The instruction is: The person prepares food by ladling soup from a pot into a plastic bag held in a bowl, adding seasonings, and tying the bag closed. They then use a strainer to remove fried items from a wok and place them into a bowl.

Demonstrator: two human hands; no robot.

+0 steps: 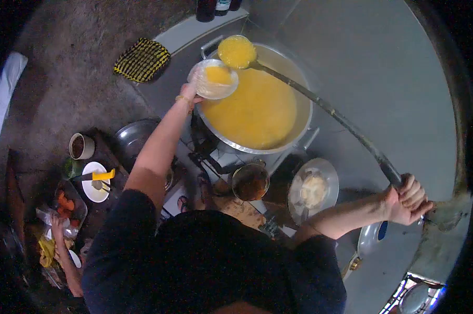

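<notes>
A large metal pot (pixel 308 112) holds yellow liquid. Over its far left rim is a long-handled ladle (pixel 237 51), its bowl full of yellow food. My right hand (pixel 407 200) is closed round the far end of the ladle's handle, at the right. My left hand (pixel 192 90) holds a pale bowl (pixel 210 93) by its left edge, beside the ladle and over the pot's left rim. Some yellow food lies in the bowl.
A pan of brown food (pixel 250 182) and a wide pan with pale contents (pixel 328 183) stand near the pot. A yellow-black woven item (pixel 141 59) lies upper left. At lower left are a white plate (pixel 92 191) and another person's hands (pixel 57 229).
</notes>
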